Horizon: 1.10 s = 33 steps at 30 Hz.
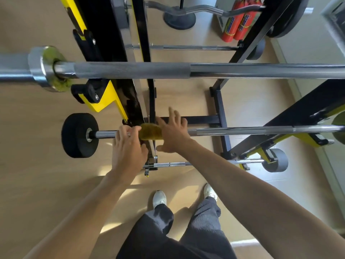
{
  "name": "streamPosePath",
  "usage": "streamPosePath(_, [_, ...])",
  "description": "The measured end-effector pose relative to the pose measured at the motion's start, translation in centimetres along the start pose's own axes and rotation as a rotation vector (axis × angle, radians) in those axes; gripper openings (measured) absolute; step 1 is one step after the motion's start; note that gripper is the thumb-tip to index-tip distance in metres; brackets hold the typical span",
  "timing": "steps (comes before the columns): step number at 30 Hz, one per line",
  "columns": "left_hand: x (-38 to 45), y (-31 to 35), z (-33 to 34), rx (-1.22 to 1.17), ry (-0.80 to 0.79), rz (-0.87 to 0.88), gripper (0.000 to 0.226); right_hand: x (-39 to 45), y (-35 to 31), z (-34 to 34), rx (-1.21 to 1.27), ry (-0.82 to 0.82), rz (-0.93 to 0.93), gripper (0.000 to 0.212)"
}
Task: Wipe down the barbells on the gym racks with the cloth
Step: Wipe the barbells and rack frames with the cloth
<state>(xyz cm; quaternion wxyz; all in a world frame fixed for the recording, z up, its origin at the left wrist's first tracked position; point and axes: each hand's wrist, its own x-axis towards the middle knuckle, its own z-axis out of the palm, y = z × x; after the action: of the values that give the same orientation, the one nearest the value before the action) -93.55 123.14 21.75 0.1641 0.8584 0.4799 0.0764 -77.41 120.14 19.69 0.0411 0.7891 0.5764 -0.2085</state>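
On the lower barbell [233, 130], both hands meet at the cloth [150, 133]: left hand [128, 148] pinching it, right hand [172, 133] fingers spread

Sunlit tan wood floor [46, 184]

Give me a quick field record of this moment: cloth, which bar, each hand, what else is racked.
cloth: yellow-brown cloth draped over the middle barbell, beside the rack upright
left hand: left hand on the bar at the cloth's left edge, fingers curled
right hand: right hand on the cloth's right side, fingers spread; grip unclear
bar end: black plate on the left
other bars: top barbell above, unloaded; lower barbell below
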Motion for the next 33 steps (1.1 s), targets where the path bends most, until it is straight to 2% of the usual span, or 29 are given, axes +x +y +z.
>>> streamPosePath(2, [0.2,0.0,0.4,0.037,-0.051,0.023,0.046,1.2,-1.3,1.0,-0.107,-0.001,-0.119,0.107])
streamPosePath(4, [0.4,0.0,0.7,0.034,-0.095,0.016,0.044,2.3,-2.6,1.6,0.01,-0.055,-0.177,0.086])
streamPosePath(6, [0.5,0.2,1.0,0.026,-0.117,0.013,0.046,3.6,-3.5,1.8,0.13,-0.053,-0.125,0.057])
streamPosePath(9, [0.9,0.6,1.2,-0.002,-0.109,0.003,0.046,4.8,-3.9,1.6,0.201,-0.023,-0.033,0.041])
streamPosePath(12, [1.2,1.1,1.3,-0.003,-0.078,0.004,0.04,5.1,-3.3,1.9,0.124,-0.018,-0.045,0.016])
streamPosePath(17, [1.8,2.8,2.3,0.004,-0.103,0.008,0.041,4.5,-2.4,2.4,0.065,0.033,-0.11,0.023])
streamPosePath(23, [2.5,5.4,3.2,0.09,-0.214,0.011,0.066,3.7,1.6,2.8,0.049,0.044,-0.09,0.022])
streamPosePath(28, [3.0,7.8,5.4,0.179,-0.279,0.116,0.073,2.9,6.4,2.9,0.066,-0.028,-0.057,0.039])
streamPosePath(33, [2.9,10.8,7.3,0.171,-0.29,0.113,0.069,1.3,11.6,2.4,0.078,-0.057,-0.059,0.049])
